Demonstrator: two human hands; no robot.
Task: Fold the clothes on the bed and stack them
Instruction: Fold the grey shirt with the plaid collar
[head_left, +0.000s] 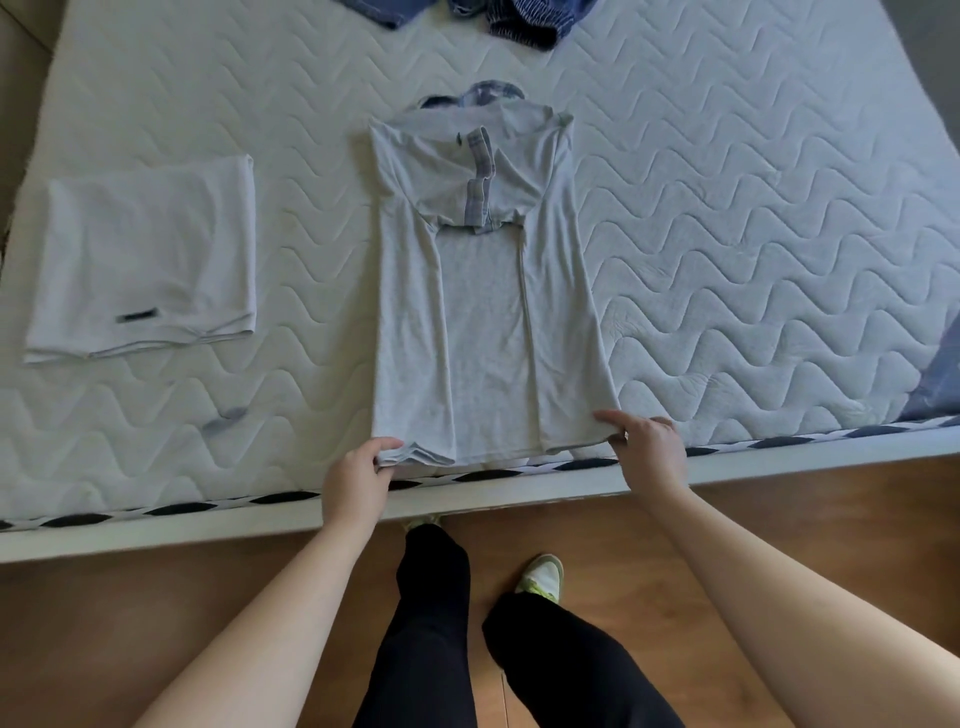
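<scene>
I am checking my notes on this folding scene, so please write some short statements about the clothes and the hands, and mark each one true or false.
1. The light grey polo shirt lies on the white quilted mattress with both long sides folded inward. True.
2. The left hand rests on the folded white garment. False: it grips the bottom left corner of the grey shirt; the white garment lies apart, farther left.
3. The right hand holds the bottom right corner of the grey shirt. True.
4. The dark blue clothes are stacked on the white garment. False: they lie unfolded at the far edge of the mattress.
5. The shirt's collar points toward the person. False: it points away.
</scene>
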